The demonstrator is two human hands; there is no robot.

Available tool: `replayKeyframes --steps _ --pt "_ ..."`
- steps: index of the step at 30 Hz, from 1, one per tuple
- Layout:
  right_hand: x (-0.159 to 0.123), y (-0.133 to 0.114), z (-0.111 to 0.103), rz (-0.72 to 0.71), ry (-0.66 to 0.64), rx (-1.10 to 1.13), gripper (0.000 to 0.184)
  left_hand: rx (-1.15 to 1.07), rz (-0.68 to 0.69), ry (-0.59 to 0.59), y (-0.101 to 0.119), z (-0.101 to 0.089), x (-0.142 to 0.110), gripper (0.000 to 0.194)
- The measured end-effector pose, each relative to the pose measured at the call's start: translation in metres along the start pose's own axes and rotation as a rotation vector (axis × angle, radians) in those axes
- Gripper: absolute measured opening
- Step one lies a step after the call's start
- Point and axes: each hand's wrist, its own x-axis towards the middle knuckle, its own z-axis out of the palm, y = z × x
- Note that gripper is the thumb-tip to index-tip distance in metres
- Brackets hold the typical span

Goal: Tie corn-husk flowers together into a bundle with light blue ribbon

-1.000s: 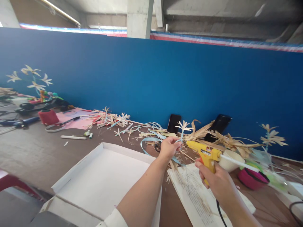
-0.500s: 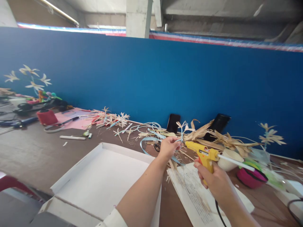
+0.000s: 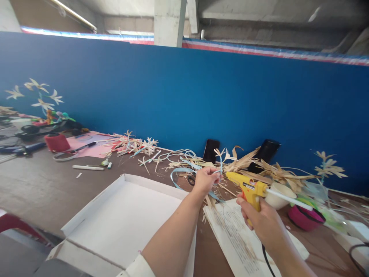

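Observation:
My left hand (image 3: 206, 179) pinches the pale blue stem of a small handmade flower sprig (image 3: 221, 157) with cream petals, held upright above the table. In my right hand (image 3: 261, 219) is a yellow hot glue gun (image 3: 247, 185), my fingers wrapped round its handle. A white glue stick (image 3: 290, 199) pokes out of its back. The nozzle points left, close beside the stem; whether it touches cannot be made out. Pale blue ribbon (image 3: 184, 169) lies in loops behind my left hand. Dry husk strips (image 3: 268, 173) are heaped beyond the glue gun.
A white open box (image 3: 129, 215) lies left of my forearm, printed papers (image 3: 230, 231) under my right hand. Behind stand two phones (image 3: 211, 150). To the right are a white cup (image 3: 279, 194), a magenta pouch (image 3: 305, 217) and another flower sprig (image 3: 328, 167). A blue partition (image 3: 184, 96) borders the table.
Both hands, the flower sprig and the glue gun stay almost where they were. Only a very slight shift of the view shows.

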Motion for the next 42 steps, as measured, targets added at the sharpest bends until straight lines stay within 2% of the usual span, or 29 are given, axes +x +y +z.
replayKeyframes --steps 13,20,29,37,42 --pt "-0.006 -0.004 -0.001 -0.017 0.014 -0.119 0.035 0.000 0.006 0.009 0.003 0.001 -0.001 0.011" --pt "-0.004 0.003 -0.001 -0.031 0.002 -0.108 0.035 -0.002 -0.021 0.018 0.004 0.002 -0.001 0.010" --pt "-0.009 -0.010 0.001 -0.022 0.030 -0.059 0.036 -0.026 -0.009 0.001 0.001 0.002 0.000 0.007" --pt "-0.005 -0.001 -0.001 -0.040 0.016 -0.130 0.037 -0.022 0.000 -0.006 0.003 0.001 -0.001 0.005" --pt "-0.009 -0.006 0.000 -0.045 0.043 -0.113 0.038 -0.032 -0.015 -0.004 0.005 0.001 -0.003 0.006"
